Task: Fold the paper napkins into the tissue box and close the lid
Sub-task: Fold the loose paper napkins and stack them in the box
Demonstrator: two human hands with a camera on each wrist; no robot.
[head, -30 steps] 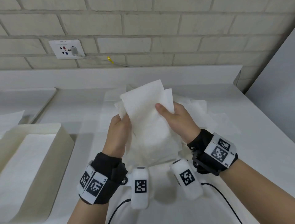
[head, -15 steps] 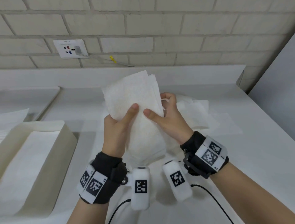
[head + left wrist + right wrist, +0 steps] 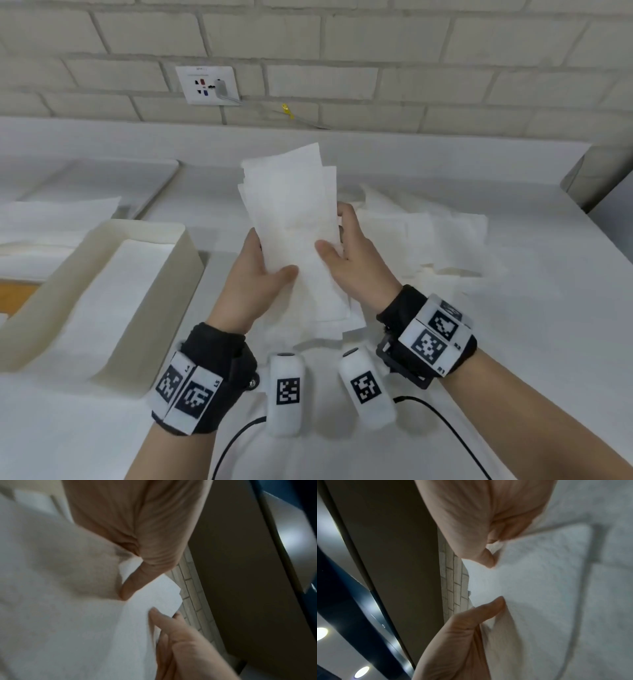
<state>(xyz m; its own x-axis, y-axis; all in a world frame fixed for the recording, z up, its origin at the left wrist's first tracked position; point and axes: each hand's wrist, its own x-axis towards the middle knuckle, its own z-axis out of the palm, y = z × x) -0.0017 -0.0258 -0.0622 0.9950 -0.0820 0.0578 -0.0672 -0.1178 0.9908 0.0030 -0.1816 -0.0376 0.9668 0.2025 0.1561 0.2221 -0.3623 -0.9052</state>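
Both hands hold a folded stack of white paper napkins [image 3: 291, 219] upright above the table's middle. My left hand [image 3: 255, 274] grips its lower left edge, thumb across the front. My right hand [image 3: 346, 253] pinches the right edge, thumb in front and fingers behind. The wrist views show the napkin stack [image 3: 77, 615] [image 3: 547, 588] close up against each palm. The open cream tissue box [image 3: 164, 298] sits on the table at left, with flat napkins inside. More loose napkins [image 3: 428, 233] lie spread behind my right hand.
A flat white lid or tray [image 3: 102, 178] lies at the far left by the raised ledge. The brick wall carries a socket plate [image 3: 209, 84] with a plugged cable. A grey panel [image 3: 613, 205] bounds the table at right. Black cables [image 3: 445, 421] trail near me.
The napkin stack has turned more upright and narrower between the hands. My left thumb has slid lower on its front. The view has shifted right, showing more of the box.
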